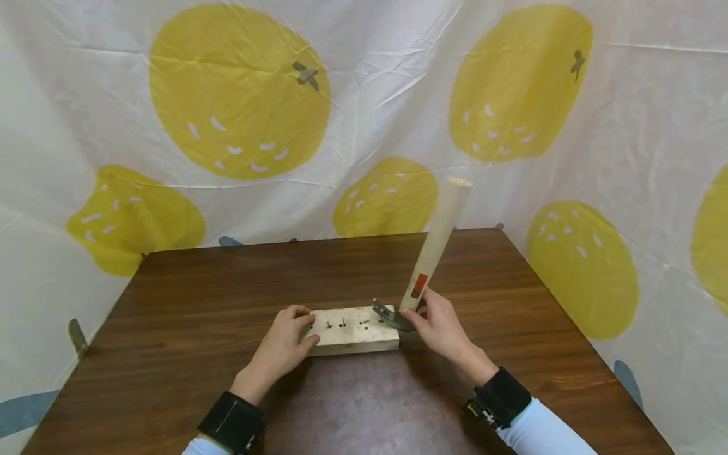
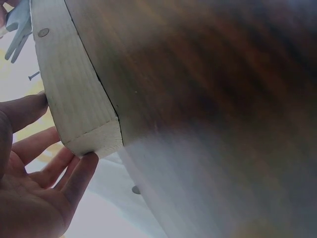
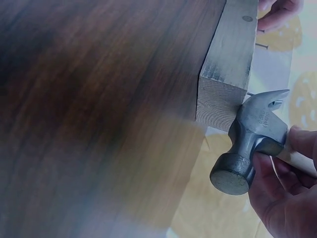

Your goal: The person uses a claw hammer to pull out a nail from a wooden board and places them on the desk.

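Note:
A pale wooden block (image 1: 358, 347) lies lengthwise on the table, with several nails (image 1: 343, 321) standing out of its top among small dark holes. My left hand (image 1: 281, 344) grips its left end; in the left wrist view the thumb is at the top edge and fingertips press the end face. My right hand (image 1: 446, 325) holds a claw hammer (image 1: 435, 243) low on its wooden handle, close below the head. The handle points up, leaning right. Over the block's right end, the claw (image 3: 271, 101) reaches toward a nail, and the round striking face (image 3: 231, 181) sticks out past the end.
The dark brown wooden table (image 1: 216, 291) extends around the block on all sides. A white curtain (image 1: 364, 95) printed with yellow fruit hangs behind the table and along its sides. Black bands (image 1: 233, 422) are strapped round both wrists.

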### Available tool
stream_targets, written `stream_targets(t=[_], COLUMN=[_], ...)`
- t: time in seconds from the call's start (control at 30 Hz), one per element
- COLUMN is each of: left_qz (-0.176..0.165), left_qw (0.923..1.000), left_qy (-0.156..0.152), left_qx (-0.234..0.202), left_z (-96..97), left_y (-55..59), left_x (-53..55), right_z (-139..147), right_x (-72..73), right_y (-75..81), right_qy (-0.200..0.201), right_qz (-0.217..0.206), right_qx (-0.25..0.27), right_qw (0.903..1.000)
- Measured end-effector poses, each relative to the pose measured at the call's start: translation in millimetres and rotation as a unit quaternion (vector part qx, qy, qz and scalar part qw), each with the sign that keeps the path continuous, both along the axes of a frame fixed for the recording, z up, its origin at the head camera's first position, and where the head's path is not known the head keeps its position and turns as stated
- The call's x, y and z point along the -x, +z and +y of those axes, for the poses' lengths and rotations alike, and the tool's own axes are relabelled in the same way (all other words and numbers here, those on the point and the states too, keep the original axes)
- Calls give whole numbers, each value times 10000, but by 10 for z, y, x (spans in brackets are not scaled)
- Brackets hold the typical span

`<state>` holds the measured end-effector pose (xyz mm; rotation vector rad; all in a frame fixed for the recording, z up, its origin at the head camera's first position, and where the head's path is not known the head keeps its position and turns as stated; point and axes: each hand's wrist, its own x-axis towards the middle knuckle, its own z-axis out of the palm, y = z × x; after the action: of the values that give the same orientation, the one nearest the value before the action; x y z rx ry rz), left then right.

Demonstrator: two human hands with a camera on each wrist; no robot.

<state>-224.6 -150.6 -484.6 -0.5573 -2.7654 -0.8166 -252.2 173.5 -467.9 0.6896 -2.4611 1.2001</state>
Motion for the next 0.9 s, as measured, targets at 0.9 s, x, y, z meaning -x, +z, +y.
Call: stream_targets(t=[0.9], left_qz=[51], left_qw=[10000], left_qy=[35], left_qx=[-17], left_z=[2], left_y=[-35], left_x=[-10], right_z=[-29], right_x=[-29], right_y=[-65], right_qy=[-356], right_qz=[-632], right_qx=[1052], right_qw=[9918])
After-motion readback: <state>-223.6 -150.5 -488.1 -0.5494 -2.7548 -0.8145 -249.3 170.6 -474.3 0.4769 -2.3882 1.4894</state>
